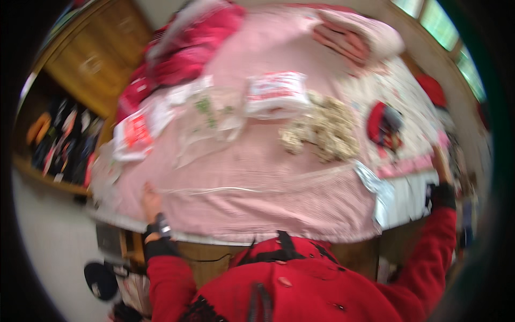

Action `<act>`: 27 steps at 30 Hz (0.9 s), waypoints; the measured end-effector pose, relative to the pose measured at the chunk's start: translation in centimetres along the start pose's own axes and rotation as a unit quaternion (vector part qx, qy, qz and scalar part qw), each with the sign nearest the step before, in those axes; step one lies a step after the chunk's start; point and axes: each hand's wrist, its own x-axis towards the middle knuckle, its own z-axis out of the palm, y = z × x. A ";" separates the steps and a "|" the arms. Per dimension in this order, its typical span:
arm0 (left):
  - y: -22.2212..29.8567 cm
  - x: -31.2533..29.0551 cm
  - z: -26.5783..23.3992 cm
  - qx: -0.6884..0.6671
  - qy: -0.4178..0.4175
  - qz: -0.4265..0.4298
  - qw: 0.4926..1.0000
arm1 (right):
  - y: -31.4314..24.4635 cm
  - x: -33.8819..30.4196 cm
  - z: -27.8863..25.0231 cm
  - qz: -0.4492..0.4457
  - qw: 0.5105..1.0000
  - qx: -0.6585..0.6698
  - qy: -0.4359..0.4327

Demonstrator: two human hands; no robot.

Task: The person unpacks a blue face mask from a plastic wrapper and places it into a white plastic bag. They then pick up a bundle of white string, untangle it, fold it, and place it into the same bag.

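Observation:
My left hand (152,202) is low over the near left part of the pink bedspread (257,212), its fingers smeared by motion. A thin white cord or strip (228,189) runs across the bedspread from beside this hand; whether the hand holds it I cannot tell. Far out to the right, my right hand (441,162) is at the bed's right side, by a bit of pink cloth (442,138). Its fingers are too blurred to read. Between the hands lies a heap of cream-coloured, crumpled pieces (327,129), with a pale blue cloth or bag (377,192) nearer the right hand.
Behind the heap sits a white package with red print (277,94). Clear plastic bags (209,121) and a white-and-red bag (138,137) lie left. Red bedding (201,43), a folded pink quilt (359,37) and a red-and-grey bundle (385,126) are farther off. A wooden cabinet (94,59) stands left.

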 end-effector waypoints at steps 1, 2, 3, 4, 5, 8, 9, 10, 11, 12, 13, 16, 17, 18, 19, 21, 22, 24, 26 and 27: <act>1.8 -0.8 1.5 -0.177 0.039 0.016 0.983 | -0.9 0.1 1.0 -0.002 0.998 0.004 -0.059; 3.9 -0.2 2.8 -0.408 0.015 -0.105 0.907 | -2.8 0.9 2.1 0.015 0.994 0.004 -0.108; 6.1 0.4 4.1 -0.640 0.043 -0.219 0.735 | -5.6 1.7 2.8 -0.013 0.992 0.067 -0.104; 8.3 0.3 5.4 -0.651 0.027 -0.212 0.728 | -9.2 2.4 3.3 -0.068 0.984 0.156 -0.052; 10.5 -0.1 6.5 -0.644 -0.013 -0.194 0.740 | -13.5 3.5 3.5 -0.098 0.958 0.266 -0.043; 17.2 -2.0 9.6 -0.617 -0.139 -0.214 0.745 | -27.9 5.9 1.9 -0.099 0.888 0.423 -0.152; 19.4 -3.0 10.5 -0.597 -0.196 -0.189 0.755 | -33.5 6.2 1.5 -0.060 0.847 0.492 -0.193; 21.6 -4.1 11.4 -0.607 -0.220 -0.202 0.737 | -37.9 6.3 0.4 -0.085 0.791 0.558 -0.235; 23.1 -4.9 11.5 -0.516 -0.300 -0.200 0.777 | -42.3 6.6 -0.5 -0.130 0.794 0.547 -0.231; 24.9 -6.0 12.1 -0.490 -0.330 -0.191 0.784 | -45.5 6.4 -1.7 -0.146 0.772 0.565 -0.254; 26.5 -6.9 12.7 -0.467 -0.354 -0.159 0.794 | -49.2 6.3 -2.4 -0.153 0.730 0.607 -0.274; 28.6 -8.5 12.6 -0.472 -0.380 -0.031 0.795 | -55.5 5.6 -4.7 -0.177 0.612 0.655 -0.406; 29.0 -8.6 12.5 -0.467 -0.372 0.000 0.802 | -56.6 5.2 -5.4 -0.158 0.578 0.689 -0.406; 28.8 -8.6 12.3 -0.448 -0.368 0.037 0.814 | -57.4 4.8 -5.9 -0.147 0.530 0.730 -0.406; 28.6 -8.5 12.1 -0.477 -0.363 0.012 0.800 | -58.0 4.5 -6.4 -0.132 0.494 0.769 -0.384; 27.8 -8.2 12.0 -0.510 -0.363 -0.027 0.779 | -59.1 4.2 -6.9 -0.129 0.486 0.776 -0.381; 27.0 -7.9 11.9 -0.529 -0.347 -0.075 0.771 | -59.4 4.0 -7.1 -0.126 0.483 0.782 -0.373; 25.2 -7.1 12.2 -0.565 -0.342 -0.155 0.735 | -59.1 3.9 -7.3 -0.107 0.523 0.729 -0.428; 22.0 -5.5 12.5 -0.278 -0.233 -0.050 0.931 | -58.4 3.3 -7.1 -0.050 0.565 0.707 -0.422; 20.6 -4.7 12.9 -0.555 -0.219 -0.105 0.795 | -57.7 3.3 -6.9 -0.060 0.558 0.712 -0.421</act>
